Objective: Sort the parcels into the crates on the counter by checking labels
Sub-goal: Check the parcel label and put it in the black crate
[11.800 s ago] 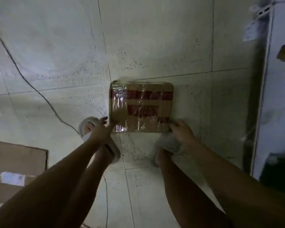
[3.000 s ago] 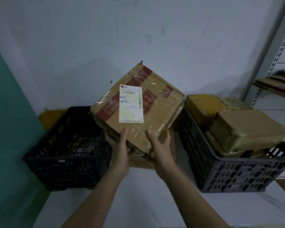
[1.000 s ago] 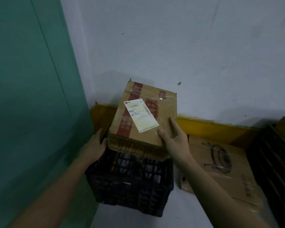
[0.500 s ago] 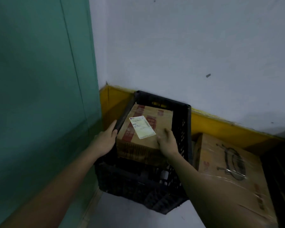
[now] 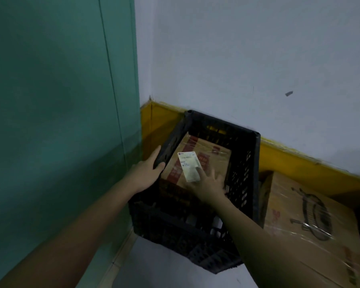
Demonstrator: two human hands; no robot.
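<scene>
A brown cardboard parcel point(image 5: 214, 161) with red tape and a white label point(image 5: 188, 166) lies inside the black plastic crate point(image 5: 245, 183) in the corner of the counter. My right hand point(image 5: 208, 181) lies flat on the parcel's top, fingers spread, partly over the label's lower end. My left hand point(image 5: 146, 173) rests against the crate's left rim, fingers straight along its outside and thumb at the rim's edge.
A green panel point(image 5: 60, 121) stands close on the left and a white wall with a yellow strip point(image 5: 299, 161) behind. A large film-wrapped cardboard box point(image 5: 312, 221) lies right of the crate. The pale counter top point(image 5: 164, 271) shows in front.
The parcel has sunk deeper into the crate. My left hand has left the parcel's side for the crate's rim, and my right hand has slid flat onto the parcel's top.
</scene>
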